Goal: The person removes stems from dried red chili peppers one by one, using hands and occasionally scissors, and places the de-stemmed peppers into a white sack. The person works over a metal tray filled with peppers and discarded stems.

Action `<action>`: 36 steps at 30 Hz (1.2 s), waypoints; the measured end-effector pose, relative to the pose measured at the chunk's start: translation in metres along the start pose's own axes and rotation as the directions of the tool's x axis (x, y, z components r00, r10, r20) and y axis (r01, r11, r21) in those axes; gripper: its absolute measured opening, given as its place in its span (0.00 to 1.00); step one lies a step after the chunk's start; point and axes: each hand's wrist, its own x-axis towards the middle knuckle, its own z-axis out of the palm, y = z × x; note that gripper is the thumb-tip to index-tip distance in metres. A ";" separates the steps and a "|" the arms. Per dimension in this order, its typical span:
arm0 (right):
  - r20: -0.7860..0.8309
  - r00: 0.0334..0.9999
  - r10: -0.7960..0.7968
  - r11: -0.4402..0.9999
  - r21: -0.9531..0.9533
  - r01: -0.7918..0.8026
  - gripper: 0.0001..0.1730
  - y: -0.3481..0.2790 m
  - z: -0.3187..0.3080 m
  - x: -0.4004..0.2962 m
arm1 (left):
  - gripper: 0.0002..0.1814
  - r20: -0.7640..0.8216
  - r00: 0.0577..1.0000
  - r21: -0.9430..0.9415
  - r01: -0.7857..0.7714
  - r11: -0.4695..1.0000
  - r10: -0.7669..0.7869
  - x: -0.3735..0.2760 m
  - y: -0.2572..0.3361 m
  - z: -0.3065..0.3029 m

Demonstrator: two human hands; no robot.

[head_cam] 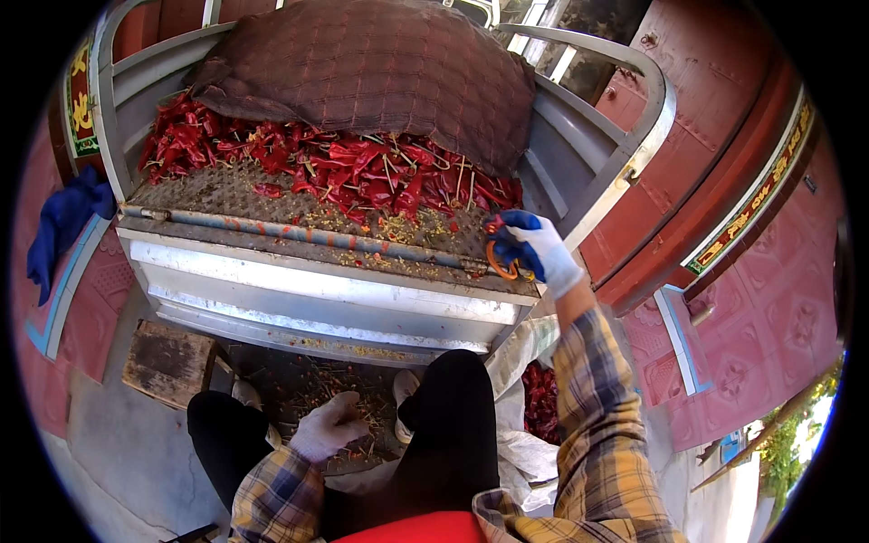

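Observation:
My right hand (540, 248), in a white and blue work glove, is at the right end of the truck bed's rear edge. It grips a tool with an orange loop handle (499, 263), apparently scissors; the blades are hidden. A bit of red pepper (494, 224) shows at its fingertips. My left hand (329, 427), in a pale glove, hangs between my knees with curled fingers; whether it holds anything is hidden. A heap of dried red chili peppers (380, 173) with stems lies on the bed before me, partly under a dark brown woven cover (366, 64).
A white woven sack (523, 434) with red peppers (540, 400) stands beside my right knee. To the left is a worn wooden box (170, 363). Metal side rails (611, 170) flank the bed. Loose seeds (400, 231) and cut stems (339, 387) litter bed and floor.

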 end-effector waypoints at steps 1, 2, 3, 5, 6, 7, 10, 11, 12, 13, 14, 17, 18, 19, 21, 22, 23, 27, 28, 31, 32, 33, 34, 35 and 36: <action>0.008 1.000 -0.005 0.996 -0.089 0.006 0.15 -0.003 -0.011 -0.020 | 0.35 0.006 1.000 0.006 -0.011 1.000 0.011 -0.001 0.000 -0.001; 0.025 1.000 0.016 0.975 -0.221 -0.010 0.15 -0.002 -0.024 -0.040 | 0.34 0.006 1.000 0.010 -0.020 1.000 0.020 -0.002 -0.001 -0.002; 0.048 0.997 0.059 0.925 -0.377 -0.037 0.15 0.001 -0.037 -0.059 | 0.34 0.001 1.000 0.014 -0.027 1.000 0.027 -0.004 -0.001 -0.003; 0.055 0.968 0.243 0.634 -0.764 -0.116 0.14 0.012 -0.073 -0.100 | 0.33 0.019 1.000 -0.010 -0.018 1.000 0.019 -0.003 0.005 -0.001; 0.031 0.946 0.322 0.468 -0.874 -0.130 0.14 0.018 -0.086 -0.118 | 0.33 0.028 0.999 -0.019 -0.018 1.000 0.019 -0.001 0.008 0.001; -0.010 0.946 0.324 0.372 -0.918 -0.137 0.14 0.021 -0.089 -0.128 | 0.33 0.029 0.999 -0.033 -0.022 0.999 0.023 -0.001 0.006 0.002; -0.058 0.998 -0.012 0.448 -0.893 -0.047 0.18 0.017 -0.060 -0.112 | 0.33 0.027 1.000 -0.065 -0.013 0.998 0.015 0.000 -0.004 0.008; -0.014 0.988 -0.154 0.474 -0.879 0.062 0.21 0.014 -0.036 -0.091 | 0.33 0.028 1.000 -0.071 0.000 0.997 0.002 -0.001 -0.008 0.008; 0.019 0.955 -0.297 0.463 -0.872 0.162 0.24 0.006 -0.016 -0.074 | 0.33 0.037 0.999 -0.082 -0.003 0.997 0.006 0.000 -0.008 0.008; 0.073 0.929 -0.362 0.431 -0.871 0.236 0.27 -0.002 0.008 -0.056 | 0.33 0.040 0.999 -0.066 0.014 0.998 -0.012 0.001 -0.005 0.007; 0.129 0.897 -0.422 0.399 -0.862 0.312 0.30 -0.007 0.034 -0.037 | 0.33 0.034 0.999 -0.049 0.038 0.998 -0.036 0.000 -0.003 0.005; 0.287 0.843 -0.455 0.133 -0.914 0.383 0.36 -0.013 0.098 0.020 | 0.34 -0.005 0.999 -0.065 0.053 0.997 -0.053 0.000 -0.004 0.000; 0.285 0.851 -0.440 0.069 -0.935 0.349 0.37 -0.009 0.118 0.033 | 0.34 -0.024 0.998 -0.078 0.061 0.995 -0.063 -0.004 -0.008 -0.002; 0.275 0.860 -0.430 -0.003 -0.953 0.303 0.38 -0.007 0.128 0.044 | 0.34 -0.031 0.998 -0.082 0.054 0.995 -0.057 -0.005 -0.007 -0.003; 0.279 0.846 -0.455 0.035 -0.943 0.330 0.34 0.003 0.135 0.066 | 0.34 -0.043 0.998 -0.095 0.044 0.994 -0.048 -0.007 -0.006 -0.004; 0.274 0.859 -0.431 0.067 -0.940 0.334 0.33 0.003 0.135 0.073 | 0.34 -0.036 0.997 -0.092 0.059 0.994 -0.062 -0.007 -0.003 -0.004; 0.268 0.873 -0.407 0.098 -0.938 0.333 0.32 0.003 0.134 0.077 | 0.34 -0.026 0.997 -0.087 0.072 0.994 -0.075 -0.007 0.002 -0.005; 0.137 0.810 -0.570 0.348 -0.852 0.390 0.26 0.008 0.114 0.076 | 0.30 -0.018 0.999 -0.061 0.031 0.998 -0.032 -0.005 -0.008 -0.003; 0.136 0.821 -0.554 0.435 -0.794 0.425 0.26 0.006 0.098 0.077 | 0.30 0.004 1.000 -0.106 0.026 0.994 -0.026 -0.002 -0.009 -0.001; 0.127 0.853 -0.506 0.651 -0.592 0.474 0.24 0.000 0.067 0.069 | 0.30 0.046 0.999 -0.200 0.015 0.980 -0.005 0.005 -0.008 0.003; 0.098 0.838 -0.538 0.574 -0.686 0.448 0.24 -0.005 0.058 0.064 | 0.31 0.046 0.999 -0.212 0.007 0.977 0.003 0.007 -0.006 0.005; 0.048 0.904 -0.425 0.783 -0.481 0.394 0.25 -0.018 0.064 0.047 | 0.32 0.036 0.999 -0.222 0.013 0.975 -0.005 0.005 -0.007 0.005; 0.115 0.905 -0.410 0.846 -0.322 0.424 0.25 -0.029 0.072 0.028 | 0.34 0.018 1.000 -0.337 -0.017 0.941 0.024 0.003 -0.010 0.004; 0.232 0.887 -0.399 0.864 -0.231 0.448 0.24 -0.039 0.082 0.005 | 0.36 -0.005 0.999 -0.449 -0.048 0.892 0.051 0.003 -0.016 0.003; 0.345 0.858 -0.382 0.884 -0.135 0.448 0.24 -0.047 0.091 -0.017 | 0.38 -0.034 0.997 -0.554 -0.079 0.829 0.072 0.002 -0.020 0.003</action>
